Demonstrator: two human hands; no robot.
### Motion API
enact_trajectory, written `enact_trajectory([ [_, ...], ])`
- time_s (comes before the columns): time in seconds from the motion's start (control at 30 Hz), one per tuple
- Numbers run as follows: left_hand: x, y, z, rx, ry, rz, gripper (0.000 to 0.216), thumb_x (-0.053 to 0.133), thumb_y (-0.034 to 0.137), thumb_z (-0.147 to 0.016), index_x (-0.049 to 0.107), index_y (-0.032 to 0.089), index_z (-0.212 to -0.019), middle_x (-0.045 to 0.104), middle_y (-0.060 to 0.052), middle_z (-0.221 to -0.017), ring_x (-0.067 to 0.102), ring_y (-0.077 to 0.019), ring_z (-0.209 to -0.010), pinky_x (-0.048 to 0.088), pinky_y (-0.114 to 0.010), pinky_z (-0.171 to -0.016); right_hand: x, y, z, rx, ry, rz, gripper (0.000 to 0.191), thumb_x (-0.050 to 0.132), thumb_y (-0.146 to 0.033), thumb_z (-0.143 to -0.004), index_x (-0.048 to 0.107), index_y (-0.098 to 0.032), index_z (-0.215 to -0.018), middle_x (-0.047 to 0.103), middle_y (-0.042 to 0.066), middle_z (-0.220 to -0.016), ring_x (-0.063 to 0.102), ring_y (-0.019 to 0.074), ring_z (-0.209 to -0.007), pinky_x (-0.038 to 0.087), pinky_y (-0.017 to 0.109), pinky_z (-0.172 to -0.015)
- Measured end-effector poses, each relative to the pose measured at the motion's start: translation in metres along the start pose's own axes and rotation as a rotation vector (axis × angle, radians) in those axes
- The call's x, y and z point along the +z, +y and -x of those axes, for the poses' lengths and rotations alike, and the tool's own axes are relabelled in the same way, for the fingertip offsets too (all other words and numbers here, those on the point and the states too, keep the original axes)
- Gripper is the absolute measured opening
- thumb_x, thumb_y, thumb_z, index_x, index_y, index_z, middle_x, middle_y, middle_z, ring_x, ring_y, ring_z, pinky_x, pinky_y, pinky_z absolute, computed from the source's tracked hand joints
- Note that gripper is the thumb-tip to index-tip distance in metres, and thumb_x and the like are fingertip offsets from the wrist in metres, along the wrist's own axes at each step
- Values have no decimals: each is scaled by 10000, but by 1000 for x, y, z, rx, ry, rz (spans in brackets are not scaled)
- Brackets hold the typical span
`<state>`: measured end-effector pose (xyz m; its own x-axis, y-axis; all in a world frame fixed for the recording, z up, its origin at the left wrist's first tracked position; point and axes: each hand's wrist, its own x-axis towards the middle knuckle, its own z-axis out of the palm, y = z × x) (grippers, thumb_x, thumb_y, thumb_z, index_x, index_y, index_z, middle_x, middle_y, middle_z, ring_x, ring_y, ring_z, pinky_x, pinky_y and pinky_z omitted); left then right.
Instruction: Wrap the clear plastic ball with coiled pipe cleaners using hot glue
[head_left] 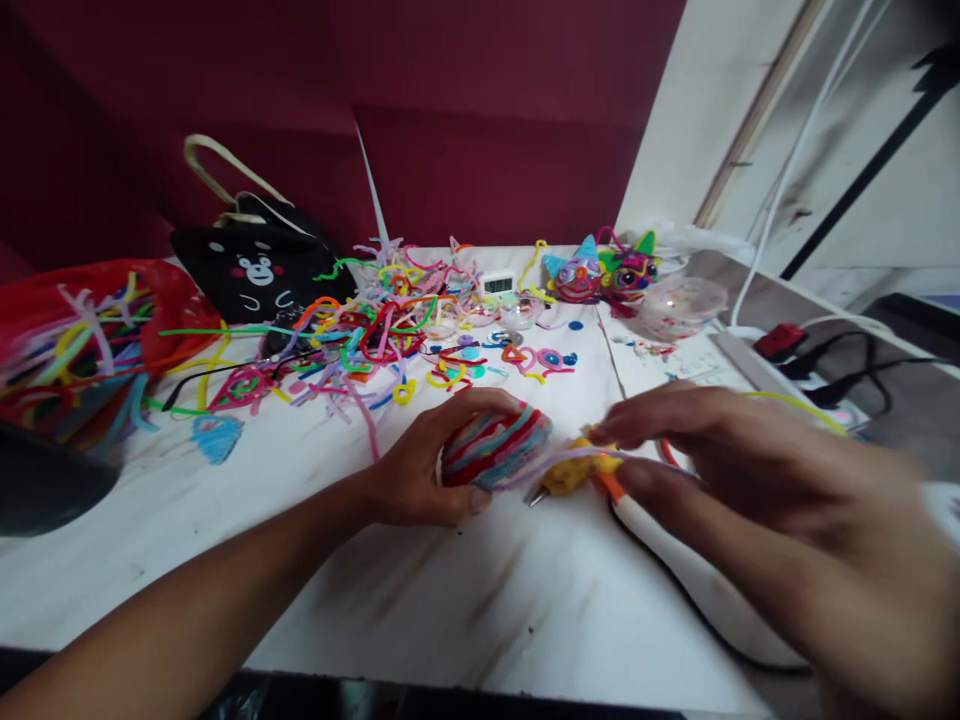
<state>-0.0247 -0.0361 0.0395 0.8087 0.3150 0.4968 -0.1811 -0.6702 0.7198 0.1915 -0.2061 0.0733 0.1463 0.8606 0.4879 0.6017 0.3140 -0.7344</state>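
Observation:
My left hand [420, 460] is wrapped round a ball [499, 447] covered in red, light blue and pinkish fuzzy stripes. From the ball's lower right side a thin pale purple pipe cleaner [529, 475] stretches to the right. Its far part lies between the thumb and fingers of my right hand [802, 530], which is blurred by motion. Under that hand rests a white and orange hot glue gun [675, 560], its metal tip pointing left and its front end wrapped in something yellow.
Tangled pipe cleaners [382, 320] pile up at the back, beside a black bag [255, 270] and a red bag [180, 300]. Two decorated balls [577, 275], a small digital timer [496, 284] and a clear bowl [686, 305] stand behind. A plugged-in power strip [847, 410] lies right.

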Motion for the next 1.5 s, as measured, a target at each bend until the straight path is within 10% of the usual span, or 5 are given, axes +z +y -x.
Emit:
enact_trajectory([
  [0.8,6,2,-2,178,7,-272,787,657,172,-605,430,275,-1352,548,-130,-1297,549,-333,-1200,462,-482,-1017,28,5,-29,144,-197,-158,95,685,-247,-863,681,-207,-778,684,-5,-774,614,132,-727,472,246,-686],
  [1.1,0,-2,2,27,-22,1,702,699,230,-669,472,254,-1333,548,-112,-1284,548,-332,-1175,484,-437,-960,-28,20,-49,370,-134,-599,426,568,-593,-885,788,-233,-823,766,70,-827,709,200,-732,557,267,-597],
  [1.5,-5,-3,0,-203,8,482,594,729,407,-742,512,290,-1283,629,-47,-1147,640,-271,-975,526,-350,-781,-41,52,-48,591,-109,-893,540,402,-631,-936,773,-257,-822,772,53,-833,735,192,-773,602,279,-666],
])
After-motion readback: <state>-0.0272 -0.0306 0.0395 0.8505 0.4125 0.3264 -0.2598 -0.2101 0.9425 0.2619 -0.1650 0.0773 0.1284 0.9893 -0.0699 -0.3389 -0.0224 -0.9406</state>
